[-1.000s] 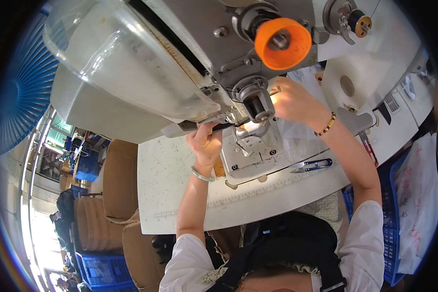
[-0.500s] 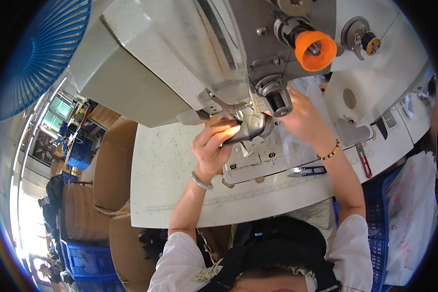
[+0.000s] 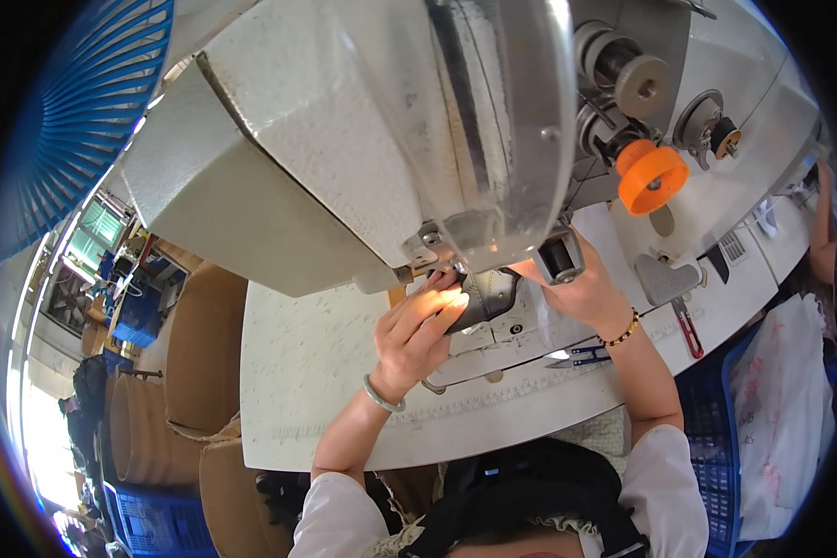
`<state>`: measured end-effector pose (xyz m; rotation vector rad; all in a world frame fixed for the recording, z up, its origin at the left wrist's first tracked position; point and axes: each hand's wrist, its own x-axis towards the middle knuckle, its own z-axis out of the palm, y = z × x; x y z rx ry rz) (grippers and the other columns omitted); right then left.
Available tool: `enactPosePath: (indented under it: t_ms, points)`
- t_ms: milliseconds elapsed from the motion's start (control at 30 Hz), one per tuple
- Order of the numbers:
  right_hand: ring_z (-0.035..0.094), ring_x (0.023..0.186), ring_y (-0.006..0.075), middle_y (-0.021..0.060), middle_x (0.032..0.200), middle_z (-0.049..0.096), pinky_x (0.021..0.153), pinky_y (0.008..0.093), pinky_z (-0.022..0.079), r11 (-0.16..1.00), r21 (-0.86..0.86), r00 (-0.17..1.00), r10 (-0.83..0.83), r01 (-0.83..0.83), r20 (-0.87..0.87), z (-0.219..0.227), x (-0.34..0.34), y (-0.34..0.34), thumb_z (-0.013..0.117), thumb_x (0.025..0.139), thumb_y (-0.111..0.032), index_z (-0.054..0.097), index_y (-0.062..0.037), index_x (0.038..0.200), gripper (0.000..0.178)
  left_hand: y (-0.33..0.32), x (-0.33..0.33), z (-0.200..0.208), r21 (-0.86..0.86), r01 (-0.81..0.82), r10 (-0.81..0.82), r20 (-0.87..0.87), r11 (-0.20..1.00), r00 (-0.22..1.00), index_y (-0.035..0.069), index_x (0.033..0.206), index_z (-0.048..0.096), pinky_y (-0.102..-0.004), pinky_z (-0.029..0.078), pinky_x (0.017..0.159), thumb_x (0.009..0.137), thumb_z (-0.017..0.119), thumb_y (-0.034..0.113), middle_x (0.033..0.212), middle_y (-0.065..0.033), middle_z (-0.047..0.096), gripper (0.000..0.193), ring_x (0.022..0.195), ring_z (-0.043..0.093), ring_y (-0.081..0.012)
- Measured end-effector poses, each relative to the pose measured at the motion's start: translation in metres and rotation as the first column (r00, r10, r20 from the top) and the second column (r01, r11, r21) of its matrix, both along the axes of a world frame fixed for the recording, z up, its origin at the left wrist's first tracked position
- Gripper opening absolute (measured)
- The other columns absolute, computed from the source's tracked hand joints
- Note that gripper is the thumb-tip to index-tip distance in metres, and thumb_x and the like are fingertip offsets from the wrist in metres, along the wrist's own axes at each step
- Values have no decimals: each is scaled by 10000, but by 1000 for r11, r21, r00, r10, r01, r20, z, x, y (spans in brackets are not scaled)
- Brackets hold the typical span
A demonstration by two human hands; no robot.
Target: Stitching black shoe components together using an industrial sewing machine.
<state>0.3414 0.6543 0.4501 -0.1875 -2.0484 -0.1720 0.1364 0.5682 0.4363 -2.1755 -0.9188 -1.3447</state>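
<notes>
A dark, stitched leather-like piece (image 3: pixel 493 296) lies beneath the sewing machine (image 3: pixel 288 177), close to its needle area. My left hand (image 3: pixel 414 337) grips the near-left side of that piece, fingers together and tips reaching under the machine head. To the right of the piece is my right hand (image 3: pixel 591 293), its fingers mostly covered by a round metal machine part (image 3: pixel 560 258). What those fingers touch cannot be made out.
Blue-handled thread snips (image 3: pixel 588 356) and red-handled snips (image 3: pixel 687 327) lie on the white table (image 3: pixel 321 391). Cardboard boxes (image 3: pixel 205 344) stand left, a blue crate (image 3: pixel 716 446) with white plastic right. A blue fan (image 3: pixel 93 121) is at upper left. Another person's arm (image 3: pixel 822 223) shows far right.
The view has shifted, so the machine looks larger and lower. My left hand stays on the dark piece; my right hand remains beside it, its fingers still largely hidden.
</notes>
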Motion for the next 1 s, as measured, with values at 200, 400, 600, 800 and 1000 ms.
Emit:
enactPosePath:
  t_ms: [200,400,600,800,1000]
  points:
    - [531,769,215,46,810,569,840,391,462,1000,-5,1000,-16,16,1,2,3,-3,594,651,-12,549,-32,778,137,-2,0,1,4,-7,7,-14,1000,1000,8,873,642,-331,567,799,596,578,-161,894,-95,620,331,900,654,-279]
    - [541,777,211,38,818,570,851,388,468,992,-114,996,52,-60,-73,11,3,-10,610,647,-23,565,-37,789,149,-7,3,3,-14,-63,62,-26,998,998,5,831,671,-330,567,770,596,632,-120,845,-100,643,270,850,665,-280]
    - [563,814,224,31,822,579,868,390,467,984,-141,990,99,-113,-104,15,6,-8,608,642,11,584,-51,825,195,-13,7,-1,0,-115,115,-32,993,993,5,833,672,-332,565,777,594,616,-139,853,-102,640,284,836,660,-273]
    - [578,823,238,30,798,592,895,392,462,978,-193,993,62,-80,-98,11,3,-4,609,643,20,590,-63,832,207,-8,12,4,2,-124,124,-16,992,992,-5,840,665,-324,562,779,605,598,-156,845,-108,637,287,823,657,-273]
    - [589,879,233,25,828,614,935,389,438,950,-255,982,154,-179,-114,11,2,-4,596,662,36,597,-77,842,212,-8,8,3,50,-117,120,-66,992,991,-31,835,630,-287,529,597,621,602,-149,812,-105,600,247,689,612,-224]
